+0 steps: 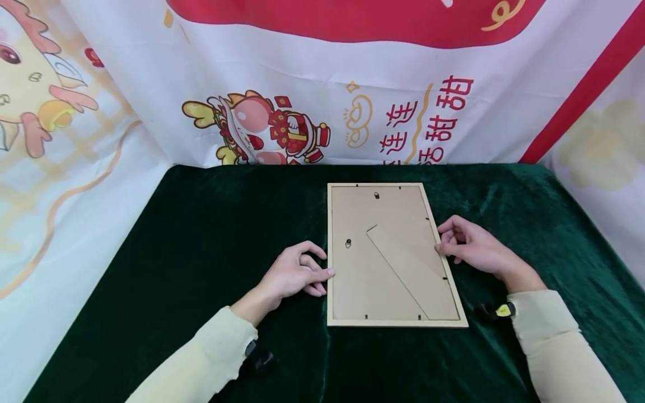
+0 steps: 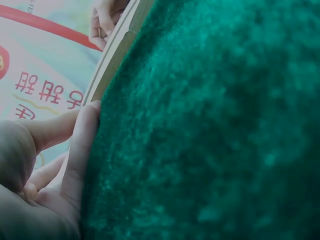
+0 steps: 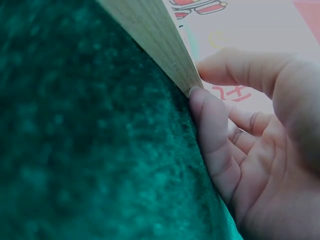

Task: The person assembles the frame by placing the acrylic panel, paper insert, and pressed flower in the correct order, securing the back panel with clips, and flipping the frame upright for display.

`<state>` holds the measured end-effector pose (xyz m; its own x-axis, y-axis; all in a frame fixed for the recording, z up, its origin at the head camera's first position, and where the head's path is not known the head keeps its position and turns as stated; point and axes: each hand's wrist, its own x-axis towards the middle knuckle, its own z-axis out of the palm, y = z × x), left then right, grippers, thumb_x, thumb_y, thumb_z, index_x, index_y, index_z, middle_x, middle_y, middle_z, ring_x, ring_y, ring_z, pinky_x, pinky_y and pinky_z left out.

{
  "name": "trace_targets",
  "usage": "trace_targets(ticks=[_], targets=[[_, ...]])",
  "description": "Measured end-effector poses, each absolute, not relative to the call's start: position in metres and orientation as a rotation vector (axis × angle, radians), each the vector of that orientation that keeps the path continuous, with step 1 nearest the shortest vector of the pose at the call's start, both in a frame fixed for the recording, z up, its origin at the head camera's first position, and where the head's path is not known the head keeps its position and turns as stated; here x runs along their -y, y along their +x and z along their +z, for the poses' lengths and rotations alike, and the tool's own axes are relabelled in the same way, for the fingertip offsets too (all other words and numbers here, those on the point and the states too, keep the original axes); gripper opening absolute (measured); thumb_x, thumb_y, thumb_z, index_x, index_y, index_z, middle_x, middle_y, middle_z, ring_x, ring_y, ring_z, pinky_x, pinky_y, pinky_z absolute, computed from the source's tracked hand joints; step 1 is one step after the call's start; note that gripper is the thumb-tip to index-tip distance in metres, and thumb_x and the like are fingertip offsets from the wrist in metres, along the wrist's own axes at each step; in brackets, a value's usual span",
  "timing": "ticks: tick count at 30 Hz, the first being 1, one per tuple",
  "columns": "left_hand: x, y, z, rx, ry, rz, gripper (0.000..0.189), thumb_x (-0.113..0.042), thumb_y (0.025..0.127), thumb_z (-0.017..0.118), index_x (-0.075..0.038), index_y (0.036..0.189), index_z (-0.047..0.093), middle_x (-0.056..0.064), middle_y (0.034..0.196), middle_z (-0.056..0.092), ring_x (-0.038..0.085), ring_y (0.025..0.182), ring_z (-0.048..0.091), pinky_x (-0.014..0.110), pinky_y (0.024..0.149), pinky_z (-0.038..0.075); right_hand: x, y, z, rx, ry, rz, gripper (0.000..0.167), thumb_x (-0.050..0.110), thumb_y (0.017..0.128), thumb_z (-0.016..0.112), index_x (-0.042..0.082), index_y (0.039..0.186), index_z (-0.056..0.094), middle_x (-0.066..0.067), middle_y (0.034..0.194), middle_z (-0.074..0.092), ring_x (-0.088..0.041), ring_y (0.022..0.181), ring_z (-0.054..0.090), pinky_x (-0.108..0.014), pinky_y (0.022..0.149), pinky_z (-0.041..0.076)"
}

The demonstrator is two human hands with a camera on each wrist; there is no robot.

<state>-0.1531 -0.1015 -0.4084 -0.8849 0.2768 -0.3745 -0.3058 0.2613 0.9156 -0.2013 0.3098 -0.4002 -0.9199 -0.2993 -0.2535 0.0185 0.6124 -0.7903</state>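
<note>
A light wooden picture frame lies back side up on the dark green velvet cloth. Its beige backing board has several small black tabs around the rim, two small hanging rings and the cut outline of a stand. At the left edge, my left hand pinches the frame, thumb on top. The right hand pinches the opposite edge a little farther up. Each wrist view shows that side's hand close to the wooden edge: the left fingers at one side rail, the right fingers at the other rail.
The green velvet cloth covers the table and has creases at the right. White printed fabric with red lettering and cartoon figures hangs behind and at both sides. Both wrists wear small dark devices, the right one with a yellow patch.
</note>
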Motion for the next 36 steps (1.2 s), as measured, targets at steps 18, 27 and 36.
trace_targets(ticks=[18,27,36], targets=[[0.075,-0.141,-0.395,-2.352,-0.117,1.506,0.033,-0.009,0.093,0.083,-0.007,0.119,0.061,0.011,0.087,0.071,0.019,0.053,0.07,0.032,0.053,0.064,-0.313,-0.201,-0.4,-2.467,-0.238,-1.2,0.039,0.022,0.107,0.067,0.003,0.137,0.05,-0.014,0.108,0.066,-0.02,0.095,0.065,-0.031,0.08,0.063],[0.066,-0.135,-0.401,-2.678,0.063,1.249,0.028,-0.016,0.097,0.076,-0.013,0.118,0.058,-0.003,0.083,0.064,0.011,0.06,0.065,0.031,0.058,0.052,-0.311,-0.199,-0.398,-2.479,-0.26,-1.205,0.037,0.021,0.108,0.065,0.003,0.136,0.049,-0.015,0.108,0.064,-0.02,0.095,0.063,-0.032,0.078,0.062],[0.068,-0.143,-0.423,-2.734,0.11,1.241,0.028,-0.017,0.096,0.076,-0.017,0.117,0.056,-0.006,0.081,0.062,0.01,0.059,0.062,0.031,0.052,0.052,-0.31,-0.203,-0.403,-2.485,-0.248,-1.205,0.038,0.022,0.107,0.066,0.004,0.136,0.048,-0.014,0.108,0.063,-0.022,0.095,0.062,-0.032,0.078,0.062]])
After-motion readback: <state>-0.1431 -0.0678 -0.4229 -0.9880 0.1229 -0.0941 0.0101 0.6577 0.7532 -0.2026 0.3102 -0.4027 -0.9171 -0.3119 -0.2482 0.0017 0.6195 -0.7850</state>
